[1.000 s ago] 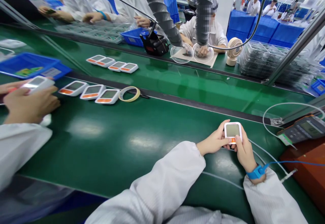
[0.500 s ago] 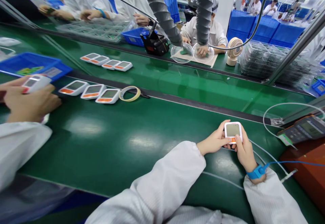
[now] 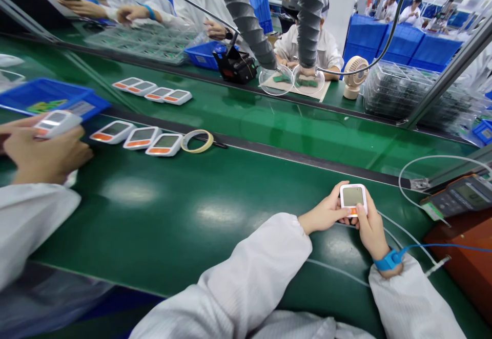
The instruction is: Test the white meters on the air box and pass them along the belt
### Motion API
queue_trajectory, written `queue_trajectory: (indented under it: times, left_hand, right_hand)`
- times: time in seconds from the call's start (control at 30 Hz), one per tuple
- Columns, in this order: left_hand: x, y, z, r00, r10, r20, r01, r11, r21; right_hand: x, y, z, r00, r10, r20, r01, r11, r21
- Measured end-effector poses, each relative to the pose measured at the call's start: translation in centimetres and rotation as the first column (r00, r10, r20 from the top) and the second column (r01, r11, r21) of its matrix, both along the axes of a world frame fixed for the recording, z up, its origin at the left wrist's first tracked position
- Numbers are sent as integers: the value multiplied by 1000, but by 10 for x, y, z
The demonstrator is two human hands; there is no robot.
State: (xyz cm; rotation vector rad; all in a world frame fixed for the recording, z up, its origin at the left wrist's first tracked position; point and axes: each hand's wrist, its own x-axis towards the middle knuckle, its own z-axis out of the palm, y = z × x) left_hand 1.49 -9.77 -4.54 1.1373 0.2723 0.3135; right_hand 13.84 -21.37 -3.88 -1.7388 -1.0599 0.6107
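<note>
I am holding a small white device (image 3: 353, 199) with a grey screen and an orange strip along its lower edge; it is standing upright just above the green worktop (image 3: 184, 211), at the right of the view; my left hand (image 3: 326, 215) is gripping its left edge, the fingers curled closed around it; my right hand (image 3: 369, 229) is gripping its right edge and underside, the thumb lying on the front beside the orange strip; a blue wrist strap (image 3: 388, 261) is sitting on my right wrist, with a blue cord running off to the right; an orange box (image 3: 469, 257) is standing near that hand, and a meter (image 3: 459, 195) is lying on top of it; well apart to the left, three matching devices (image 3: 139, 139) are lying in a row beside a tape roll (image 3: 196, 141); a co-worker's hand (image 3: 42, 154) at the left edge is holding another device (image 3: 57, 123); a blue tray (image 3: 46, 96) is sitting just behind it.
</note>
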Motion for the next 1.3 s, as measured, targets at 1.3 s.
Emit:
queue_trajectory:
  times: [1.3]
  left_hand:
    - [0,0,2,1000,1,-14,-1,1000,-3]
  right_hand:
    - [0,-1,0,1000,-4,-15,4,1000,-10]
